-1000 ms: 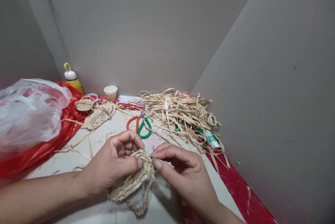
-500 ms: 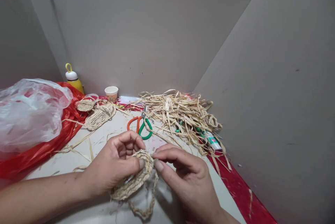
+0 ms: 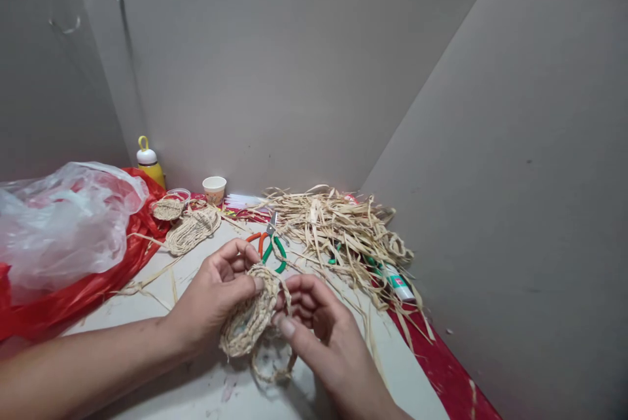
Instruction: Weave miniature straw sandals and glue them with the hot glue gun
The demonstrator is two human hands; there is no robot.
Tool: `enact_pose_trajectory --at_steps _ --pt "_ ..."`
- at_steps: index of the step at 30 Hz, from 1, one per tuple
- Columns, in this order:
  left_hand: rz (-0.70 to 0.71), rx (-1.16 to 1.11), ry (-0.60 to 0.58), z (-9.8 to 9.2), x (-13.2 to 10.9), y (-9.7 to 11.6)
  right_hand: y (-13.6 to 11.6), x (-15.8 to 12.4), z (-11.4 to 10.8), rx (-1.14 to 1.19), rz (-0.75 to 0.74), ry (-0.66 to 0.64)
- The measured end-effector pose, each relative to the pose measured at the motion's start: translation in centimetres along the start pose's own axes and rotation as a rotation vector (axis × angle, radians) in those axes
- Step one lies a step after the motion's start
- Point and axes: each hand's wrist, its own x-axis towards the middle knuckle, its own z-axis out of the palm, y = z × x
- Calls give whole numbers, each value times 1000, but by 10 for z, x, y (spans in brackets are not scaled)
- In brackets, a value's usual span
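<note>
- I have the left hand (image 3: 216, 296) closed on a woven straw coil (image 3: 245, 322), thumb pressed flat on its upper rim and fingers curled behind it.
- The right hand (image 3: 316, 325) pinches the right edge of the same coil, fingers narrow and bent in, thumb underneath.
- The coil sits near the middle of the view, lifted and tilted on edge between both hands above the pale table (image 3: 161, 315).
- A loose braided tail (image 3: 272, 371) hangs from the coil and loops down onto the table just below it.
- Just beyond the hands lie scissors (image 3: 269, 248) with one orange and one green handle, partly hidden behind the fingers.
- To the far right a pile of straw strips (image 3: 338, 224) spreads over the table, and a glue tube (image 3: 400, 284) lies at its near right edge.
- To the far left I see an oval woven mat (image 3: 193, 229), with a smaller woven piece (image 3: 167, 209) just beyond it.
- A paper cup (image 3: 214, 189) and a yellow bottle (image 3: 150, 163) stand by the far wall.
- On the left a clear plastic bag (image 3: 63, 224) rests on a red plastic bag (image 3: 98, 279).
</note>
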Motion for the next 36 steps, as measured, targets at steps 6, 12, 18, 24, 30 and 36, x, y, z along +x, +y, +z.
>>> enact_pose_trajectory --at_steps 6,12,18,24,30,36 --pt "77 50 86 5 0 0 -11 1 14 -77 36 -66" --pt "167 173 60 13 -5 12 -23 -5 15 -88 -49 -124" --pt "253 375 -57 15 -12 51 -45 -11 -5 -239 -133 -96" --pt "266 521 -115 30 -15 72 -60 -20 -15 -177 -122 -260" --pt "296 512 -82 39 -13 64 -68 -24 -17 -259 -182 -266" --pt "287 460 -59 36 -10 66 -73 -24 -22 -324 -244 -85"
